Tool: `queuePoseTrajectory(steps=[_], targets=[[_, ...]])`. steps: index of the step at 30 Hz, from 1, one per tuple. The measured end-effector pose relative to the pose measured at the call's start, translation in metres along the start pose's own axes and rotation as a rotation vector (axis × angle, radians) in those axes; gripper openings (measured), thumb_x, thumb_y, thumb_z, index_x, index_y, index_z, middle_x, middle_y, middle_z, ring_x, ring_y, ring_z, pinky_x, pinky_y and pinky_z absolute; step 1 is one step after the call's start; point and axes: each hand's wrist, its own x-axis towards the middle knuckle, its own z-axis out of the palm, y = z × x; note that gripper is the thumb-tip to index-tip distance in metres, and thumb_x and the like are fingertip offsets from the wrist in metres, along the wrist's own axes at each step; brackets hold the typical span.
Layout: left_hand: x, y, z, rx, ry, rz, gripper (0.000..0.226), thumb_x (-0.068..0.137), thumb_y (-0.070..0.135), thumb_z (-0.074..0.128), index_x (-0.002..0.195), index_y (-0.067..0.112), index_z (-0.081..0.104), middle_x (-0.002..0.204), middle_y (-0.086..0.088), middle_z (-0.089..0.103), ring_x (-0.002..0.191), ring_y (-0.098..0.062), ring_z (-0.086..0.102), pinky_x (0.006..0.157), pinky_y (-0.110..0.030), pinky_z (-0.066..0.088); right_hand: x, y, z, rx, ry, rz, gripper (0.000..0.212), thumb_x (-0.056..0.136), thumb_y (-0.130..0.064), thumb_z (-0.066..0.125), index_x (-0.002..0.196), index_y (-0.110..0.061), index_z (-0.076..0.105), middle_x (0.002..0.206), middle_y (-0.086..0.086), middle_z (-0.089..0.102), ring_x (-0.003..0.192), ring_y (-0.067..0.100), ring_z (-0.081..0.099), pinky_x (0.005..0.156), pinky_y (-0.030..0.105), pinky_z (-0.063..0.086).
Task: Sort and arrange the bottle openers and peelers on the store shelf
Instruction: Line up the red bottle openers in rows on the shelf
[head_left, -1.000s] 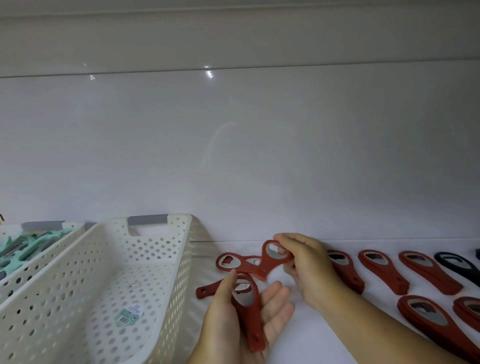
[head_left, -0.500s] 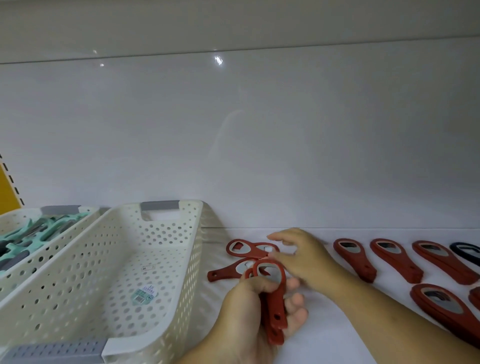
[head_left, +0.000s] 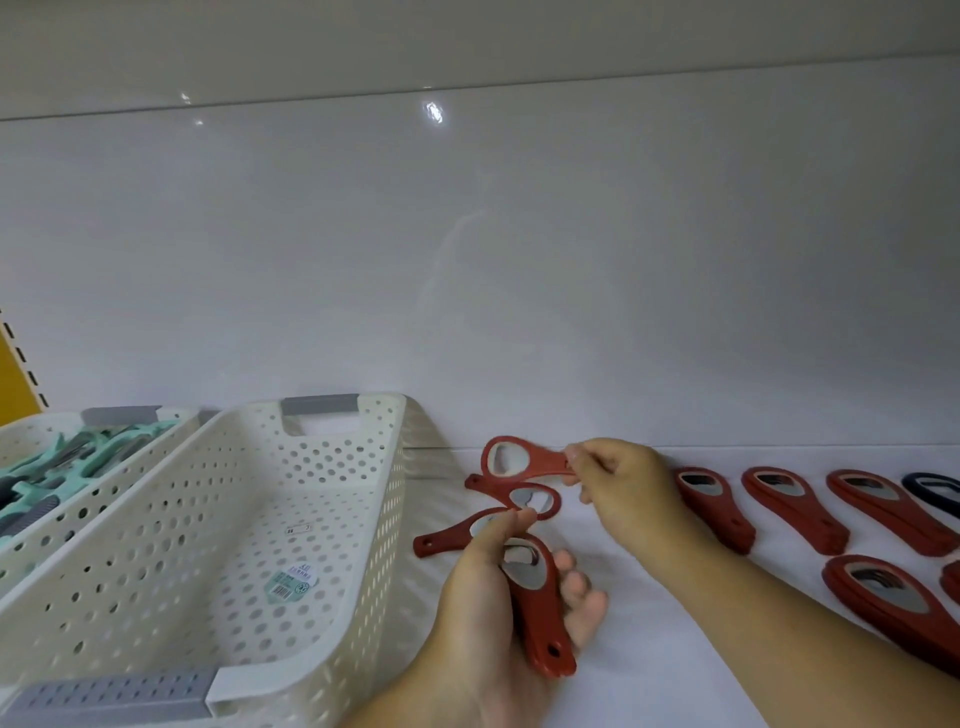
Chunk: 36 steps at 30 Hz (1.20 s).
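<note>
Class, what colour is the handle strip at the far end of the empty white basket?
Grey; the handle on the basket shows best in the head view.

Red oval-headed bottle openers (head_left: 714, 512) on white shelf (head_left: 649, 686)

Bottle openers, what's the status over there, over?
Left hand grips a stack of red openers. Right hand pinches a single opener by its handle. Two loose openers lie beside the basket.

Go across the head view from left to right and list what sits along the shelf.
Basket of teal peelers, empty white basket, left hand gripping a stack of red openers, right hand pinching a single red opener, row of flat red openers, dark opener.
</note>
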Motion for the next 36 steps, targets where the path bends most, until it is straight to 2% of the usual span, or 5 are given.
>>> queuePoseTrajectory(steps=[6, 10, 17, 23, 36], targets=[[0.01, -0.001, -0.003, -0.095, 0.062, 0.243, 0.044, 0.088, 0.027, 0.062, 0.119, -0.002, 0.052, 0.096, -0.025, 0.063, 0.065, -0.03, 0.071, 0.058, -0.038, 0.06, -0.006, -0.019, -0.007, 0.531, -0.177, 0.193, 0.026, 0.088, -0.003, 0.057, 0.063, -0.004, 0.065, 0.053, 0.007, 0.058, 0.041, 0.011, 0.041, 0.039, 0.019, 0.031], [0.008, -0.003, -0.004, 0.008, 0.07, 0.36, 0.03, 0.096, 0.02, 0.05, 0.094, -0.009, 0.055, 0.067, -0.019, 0.069, 0.06, -0.023, 0.069, 0.055, -0.025, 0.058, -0.013, -0.023, -0.008, 0.367, -0.471, 0.202, 0.022, 0.078, -0.007, 0.069, 0.057, -0.005, 0.061, 0.043, 0.002, 0.045, 0.04, 0.009, 0.034, 0.041, 0.017, 0.026], [0.002, 0.003, -0.002, -0.086, 0.085, 0.265, 0.027, 0.096, 0.012, 0.034, 0.094, 0.011, 0.061, 0.087, -0.026, 0.071, 0.079, -0.034, 0.071, 0.087, -0.047, 0.051, -0.007, -0.005, 0.003, 0.04, -0.178, -0.03, 0.019, 0.082, -0.008, 0.069, 0.074, -0.025, 0.068, 0.069, -0.008, 0.061, 0.066, 0.006, 0.054, 0.062, 0.014, 0.043], [0.001, 0.002, 0.0, -0.009, -0.042, 0.117, 0.019, 0.08, 0.021, 0.054, 0.081, 0.004, 0.062, 0.065, -0.01, 0.054, 0.04, -0.015, 0.043, 0.034, -0.018, 0.035, -0.005, 0.003, 0.006, -0.414, -0.354, -0.14, 0.021, 0.078, -0.021, 0.073, 0.097, -0.027, 0.07, 0.104, -0.014, 0.056, 0.103, 0.007, 0.055, 0.095, 0.026, 0.043], [-0.003, 0.002, 0.001, 0.006, 0.015, 0.002, 0.047, 0.09, 0.028, 0.055, 0.051, 0.005, 0.066, 0.065, -0.016, 0.061, 0.043, -0.024, 0.061, 0.041, -0.03, 0.055, -0.001, 0.009, 0.008, -0.263, -0.073, -0.156, 0.018, 0.097, -0.017, 0.049, 0.081, -0.025, 0.054, 0.085, -0.004, 0.065, 0.081, 0.015, 0.059, 0.074, 0.028, 0.048]])
